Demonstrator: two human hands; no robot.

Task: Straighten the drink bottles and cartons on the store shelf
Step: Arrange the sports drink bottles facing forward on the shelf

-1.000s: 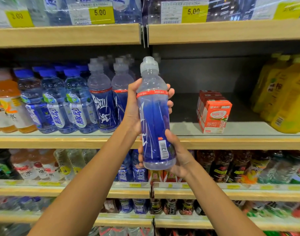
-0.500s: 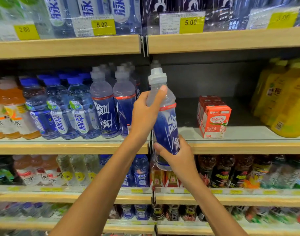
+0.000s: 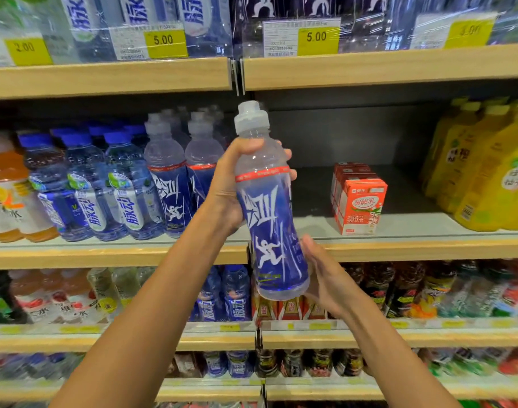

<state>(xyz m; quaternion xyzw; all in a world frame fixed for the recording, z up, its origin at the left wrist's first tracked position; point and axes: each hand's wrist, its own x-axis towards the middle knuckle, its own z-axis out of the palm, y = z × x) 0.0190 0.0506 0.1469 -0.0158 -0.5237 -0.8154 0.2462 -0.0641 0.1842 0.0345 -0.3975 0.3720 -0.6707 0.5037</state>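
A blue sports-drink bottle (image 3: 266, 216) with a clear cap and a red band is held upright in front of the middle shelf (image 3: 399, 248), label with the white running figure facing me. My left hand (image 3: 225, 187) grips its upper part, fingers wrapped round the back. My right hand (image 3: 328, 278) cups its lower right side near the base, thumb along the bottle, fingers hidden behind it. Matching bottles (image 3: 169, 184) stand on the shelf just left of my left hand. Red drink cartons (image 3: 359, 201) stand in a row to the right.
Blue-capped water bottles (image 3: 90, 187) and orange drinks (image 3: 4, 195) fill the shelf's left end. Yellow bottles (image 3: 487, 172) stand at the far right. Bare shelf lies between the matching bottles and the cartons. Shelves above and below are packed with drinks.
The bottle has been turned so its label faces me and raised slightly. My left hand shifted its grip round the upper part; my right hand slid to the lower right side.
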